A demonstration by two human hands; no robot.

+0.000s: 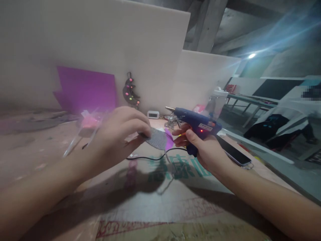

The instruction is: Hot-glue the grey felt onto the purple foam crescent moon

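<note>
My left hand (125, 130) pinches a grey, ribbed, yarn-like piece (157, 139) between thumb and fingers. A purple piece (169, 140) shows at its right end; whether the two are joined I cannot tell. A thin grey strand (167, 155) hangs below, ending in a loop over the table. In my right hand (200, 144) is a blue hot glue gun (195, 120), its metal nozzle pointing left above the grey piece, apart from it. A small red light glows on the gun's body. The fingertips of my right hand are close to the purple piece.
A black cable (150, 158) crosses the table. Behind stand purple sheets (87, 88), a dark crescent ornament (130, 93) with coloured dots, and a small digital clock (152, 114). A phone (235, 152) lies right; a pink item in clear plastic (90, 120) lies left. Another person (281, 117) is at far right.
</note>
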